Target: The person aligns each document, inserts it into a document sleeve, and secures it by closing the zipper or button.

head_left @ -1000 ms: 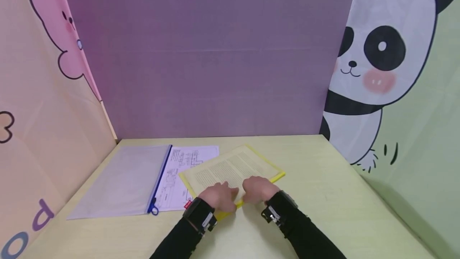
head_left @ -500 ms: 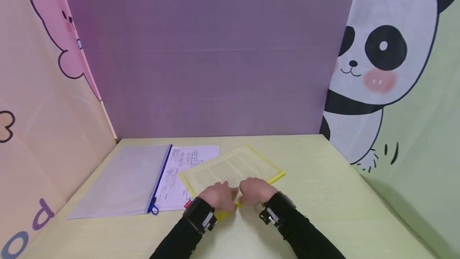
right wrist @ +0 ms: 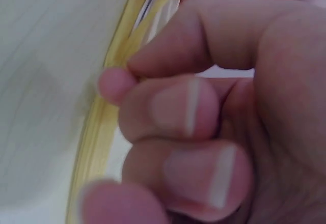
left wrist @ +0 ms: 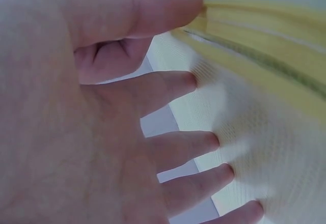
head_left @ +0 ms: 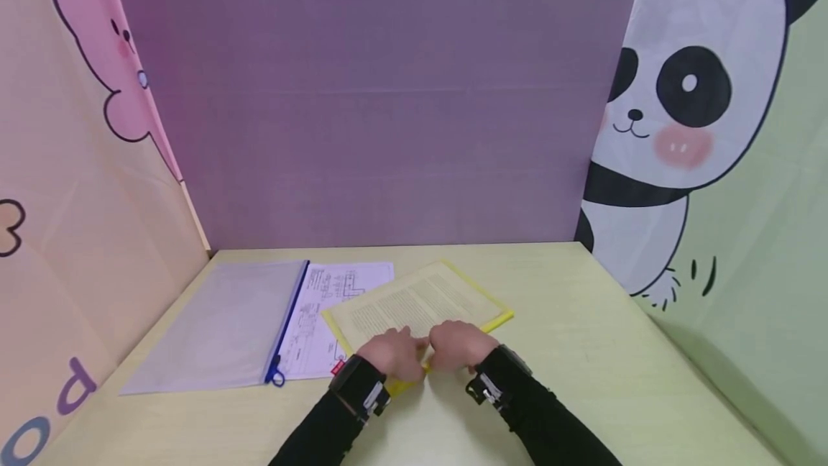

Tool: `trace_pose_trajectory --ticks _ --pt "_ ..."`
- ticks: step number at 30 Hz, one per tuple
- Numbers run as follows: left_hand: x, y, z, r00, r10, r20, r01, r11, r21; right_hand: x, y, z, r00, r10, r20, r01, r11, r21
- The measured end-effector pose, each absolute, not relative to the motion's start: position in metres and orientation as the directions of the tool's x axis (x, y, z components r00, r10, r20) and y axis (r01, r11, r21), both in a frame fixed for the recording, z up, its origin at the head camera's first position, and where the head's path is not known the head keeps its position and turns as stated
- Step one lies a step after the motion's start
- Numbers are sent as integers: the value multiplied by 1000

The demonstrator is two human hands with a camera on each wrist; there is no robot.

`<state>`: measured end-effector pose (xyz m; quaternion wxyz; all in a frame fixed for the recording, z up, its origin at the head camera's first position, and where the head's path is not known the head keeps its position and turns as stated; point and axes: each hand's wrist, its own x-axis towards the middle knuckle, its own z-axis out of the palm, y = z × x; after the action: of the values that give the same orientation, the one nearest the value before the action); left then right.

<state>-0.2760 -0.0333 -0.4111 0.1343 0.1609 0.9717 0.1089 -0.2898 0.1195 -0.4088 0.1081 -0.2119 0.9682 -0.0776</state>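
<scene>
The yellow-edged pouch (head_left: 499, 318) lies flat and skewed in front of me, its long near side slanting up to the right. A cream-coloured sheet (head_left: 414, 300) printed with dense lines of text shows through its face. My left hand (head_left: 393, 352) is at the pouch's near corner, fingers spread and nearly straight, their tips resting on the smooth, slightly glossy face while my thumb touches the ridged yellow strip (left wrist: 265, 35). My right hand (head_left: 461, 344), just beside it on the pouch's near side, has its fingers curled in, index and thumb pinching the yellow edge. I cannot tell whether a slider sits between them.

To the left of the pouch and partly under it is a white paper (head_left: 323, 322) with fine black line drawings, a small red tab (head_left: 338, 367) near its lower corner. Farther left of the pouch lies a milky, translucent plastic folder (head_left: 213, 329) with a straight blue strip (head_left: 289, 318) and a looped blue pull (head_left: 278, 378). Under the pouch is a pale wood-toned tabletop (head_left: 621, 380); behind it hangs a creased purple cloth (head_left: 388, 99).
</scene>
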Motion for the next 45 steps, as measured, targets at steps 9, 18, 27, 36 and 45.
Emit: trace_pose_trajectory --ticks 9,18,27,36,45 --pt "-279 -34 -413 -893 392 -221 340 910 239 -302 138 -409 -922 -325 -208 -271 930 -250" --pt "-280 -33 -411 -876 414 -247 341 895 289 -316 158 -409 -955 -267 -130 -238 949 -207" --pt "-279 -33 -414 -854 462 -239 404 879 255 -328 168 -414 -966 -256 -35 -247 955 -163" --pt "-277 -28 -418 -877 437 -199 382 887 259 -338 170 -424 -955 -296 29 -294 927 -232" --pt "-274 -21 -424 -919 366 -145 337 922 190 -338 165 -429 -939 -340 60 -342 896 -283"
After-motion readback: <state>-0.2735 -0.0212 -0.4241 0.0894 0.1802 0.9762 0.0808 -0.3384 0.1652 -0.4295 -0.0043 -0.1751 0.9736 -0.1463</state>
